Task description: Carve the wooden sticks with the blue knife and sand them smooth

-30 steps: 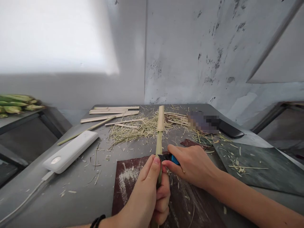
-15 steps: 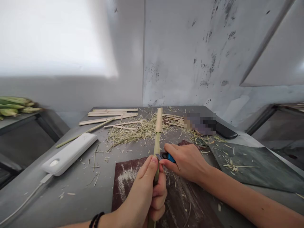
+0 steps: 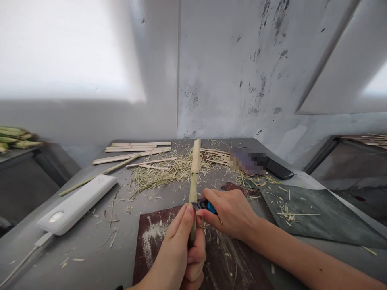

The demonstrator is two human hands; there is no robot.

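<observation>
A bamboo strip [image 3: 196, 157] points away from me, pale and wider at its far end, narrower and greenish toward my fingers. Its lower part is wrapped by my left hand [image 3: 184, 245], the thumb pressing near the blade. My right hand [image 3: 231, 209] is closed round a utility knife [image 3: 208, 206] with a blue and black handle. The knife's blade lies against the right side of the strip, just above my left thumb. Under both hands is a dark brown sheet [image 3: 145, 249] with pale dust on it.
Bamboo shavings [image 3: 160, 173] lie in a heap at the back, beside several pale strips [image 3: 133, 155]. A white power bank [image 3: 78, 203] with a cable stands at left. To the right are a dark green sheet [image 3: 320, 205] and a black object [image 3: 279, 167] beside a blurred patch.
The view has shifted slightly, so the table scene sits lower and further left. Both hands keep their grips, with the blade still at the strip near my left thumb.
</observation>
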